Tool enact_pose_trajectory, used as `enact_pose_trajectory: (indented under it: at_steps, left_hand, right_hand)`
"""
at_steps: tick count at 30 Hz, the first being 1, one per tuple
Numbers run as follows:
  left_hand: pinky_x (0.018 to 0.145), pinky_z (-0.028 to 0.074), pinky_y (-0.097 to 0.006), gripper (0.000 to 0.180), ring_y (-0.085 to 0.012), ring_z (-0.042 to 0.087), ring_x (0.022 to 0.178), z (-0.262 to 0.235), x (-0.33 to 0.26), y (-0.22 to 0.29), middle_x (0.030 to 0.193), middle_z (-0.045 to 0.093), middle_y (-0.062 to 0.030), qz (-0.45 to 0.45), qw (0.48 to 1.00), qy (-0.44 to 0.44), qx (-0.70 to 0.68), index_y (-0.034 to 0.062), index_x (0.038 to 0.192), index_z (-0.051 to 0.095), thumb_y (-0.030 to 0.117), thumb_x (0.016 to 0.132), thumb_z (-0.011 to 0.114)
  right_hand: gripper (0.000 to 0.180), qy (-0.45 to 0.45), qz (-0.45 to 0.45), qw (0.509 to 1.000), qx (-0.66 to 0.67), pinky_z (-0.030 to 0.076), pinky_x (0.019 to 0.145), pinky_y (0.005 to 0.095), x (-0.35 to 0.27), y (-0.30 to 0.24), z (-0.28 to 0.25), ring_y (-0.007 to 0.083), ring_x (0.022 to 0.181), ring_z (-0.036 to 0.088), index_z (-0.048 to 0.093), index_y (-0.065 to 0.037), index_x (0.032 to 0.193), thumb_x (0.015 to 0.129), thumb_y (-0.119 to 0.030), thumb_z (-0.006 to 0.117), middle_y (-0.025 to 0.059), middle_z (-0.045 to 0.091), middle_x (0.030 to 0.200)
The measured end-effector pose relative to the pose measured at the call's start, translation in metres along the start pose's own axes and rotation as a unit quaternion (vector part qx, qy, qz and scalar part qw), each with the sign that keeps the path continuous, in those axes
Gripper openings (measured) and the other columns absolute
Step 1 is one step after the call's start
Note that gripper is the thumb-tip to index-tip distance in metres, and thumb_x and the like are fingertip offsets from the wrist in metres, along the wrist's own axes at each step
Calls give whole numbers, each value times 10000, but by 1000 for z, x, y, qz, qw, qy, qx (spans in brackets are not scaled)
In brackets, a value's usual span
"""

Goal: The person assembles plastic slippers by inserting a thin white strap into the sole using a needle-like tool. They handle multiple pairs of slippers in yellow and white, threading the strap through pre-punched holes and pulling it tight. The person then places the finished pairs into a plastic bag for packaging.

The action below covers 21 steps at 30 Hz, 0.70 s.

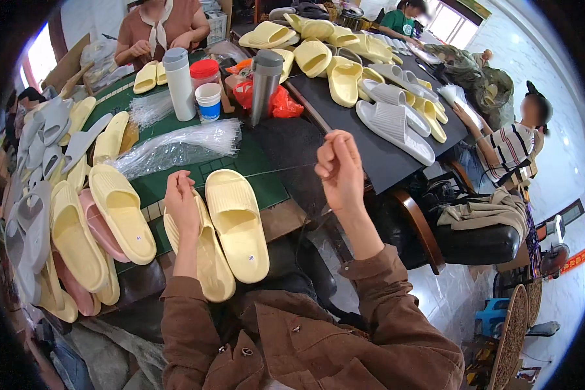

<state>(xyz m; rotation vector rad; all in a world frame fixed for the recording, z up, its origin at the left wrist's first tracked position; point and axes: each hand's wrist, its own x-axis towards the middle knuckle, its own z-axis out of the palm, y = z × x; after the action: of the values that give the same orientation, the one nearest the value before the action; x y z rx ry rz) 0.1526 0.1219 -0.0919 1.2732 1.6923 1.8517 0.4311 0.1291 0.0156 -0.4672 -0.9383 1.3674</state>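
A pair of pale yellow ribbed slides lies at the table's near edge: the left slide (213,266) and the right slide (240,227), toes pointing away from me. My left hand (183,203) is over the left slide's strap with fingers curled, hiding part of it. Raised to the right of the pair, my right hand (341,170) has its fingers pinched together, apart from the slides. Anything in either pinch is too thin or hidden to make out. Beyond the slides lies a bundle of thin clear plastic strands (182,146) in a clear bag.
Grey, yellow and pink slides (71,227) pile up at left. A white tumbler (179,84), paper cup (208,102), red-lidded jar (205,71) and grey flask (264,88) stand ahead. More slides (396,127) cover the dark right table. A black chair (478,240) stands at right; other people sit around.
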Motion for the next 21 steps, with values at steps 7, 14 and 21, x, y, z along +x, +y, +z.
enact_pose_trajectory:
  at_steps: [7, 14, 21]
  left_hand:
    - [637, 433, -257, 225, -105, 521, 683, 0, 1, -1, 734, 572, -29, -16, 1000, 8, -15, 16, 974, 607, 177, 999, 452]
    - [618, 427, -252, 222, -98, 516, 672, 0, 1, -2, 728, 574, -23, -20, 1000, -4, -11, 18, 962, 610, 169, 996, 452]
    - [586, 408, -249, 213, -90, 512, 649, 0, 1, 2, 717, 579, -22, -40, 999, -17, 1, 21, 949, 616, 159, 990, 459]
  right_hand:
    - [164, 82, -108, 989, -61, 339, 530, 204, 1, -42, -40, 55, 609, 379, 556, -72, 1009, 1016, -210, 467, -23, 429, 707]
    - [234, 202, -162, 918, -299, 256, 474, 194, 9, -89, -130, 15, 540, 299, 615, -52, 993, 1002, -254, 496, -3, 566, 838]
    - [314, 226, -164, 659, -698, 401, 942, 362, 49, -111, -202, 300, 1064, 585, 659, -14, 1071, 970, -261, 494, 166, 658, 1051]
